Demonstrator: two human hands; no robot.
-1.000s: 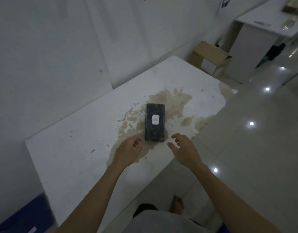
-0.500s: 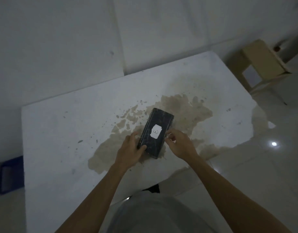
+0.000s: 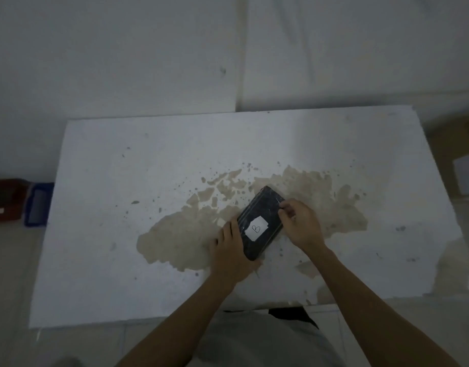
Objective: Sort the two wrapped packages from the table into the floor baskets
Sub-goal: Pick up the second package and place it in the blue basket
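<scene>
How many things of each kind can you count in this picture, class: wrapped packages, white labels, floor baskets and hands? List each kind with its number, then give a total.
Wrapped packages: 1, the black package on the table
White labels: 1, the label stuck on it
Floor baskets: 2, the red basket and the blue basket
Hands: 2, the left hand and the right hand, both gripping the package
Total: 6

Black package [image 3: 262,221] with white label [image 3: 256,228]; white table [image 3: 122,181], tan blotches; red bin [image 3: 5,200], blue bin [image 3: 38,203].
</scene>
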